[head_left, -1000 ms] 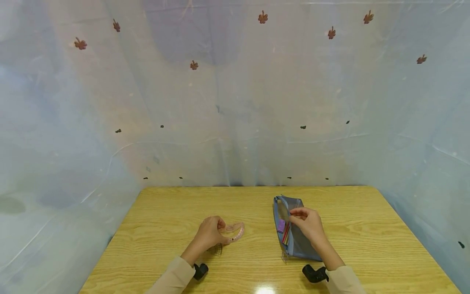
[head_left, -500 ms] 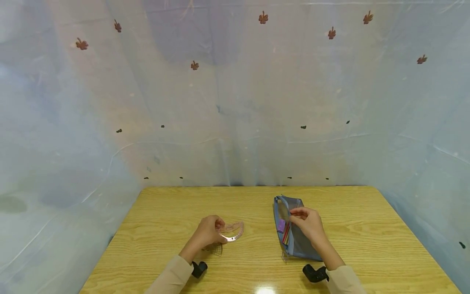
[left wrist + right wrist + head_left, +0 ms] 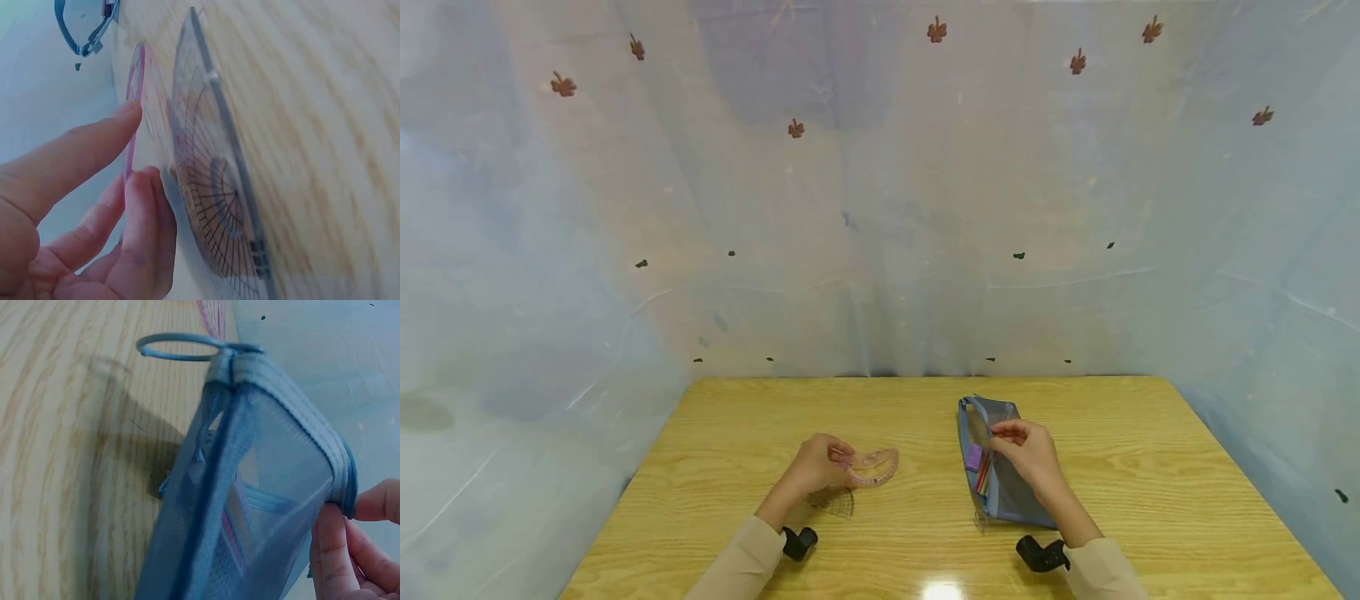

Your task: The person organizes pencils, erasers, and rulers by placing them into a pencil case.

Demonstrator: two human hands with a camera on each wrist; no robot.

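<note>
In the head view my left hand pinches a pink see-through protractor between thumb and fingers, above the table. The left wrist view shows this protractor nearly edge-on. A clear protractor with dark radiating lines lies below and beside that hand; part of it is covered. My right hand pinches the zipped edge of a blue mesh pencil case and keeps its mouth apart. Inside the case are a purple block and several coloured pencils. In the right wrist view, thumb and fingers grip the zipper tape.
A wooden-look table carries everything. A loop sticks out from the near end of the case. Pale sheeting with small leaf shapes hangs behind and beside the table.
My left hand has drawn a little to the left and away with the pink protractor, and more of the clear protractor shows beneath it. The right hand still holds the case edge.
</note>
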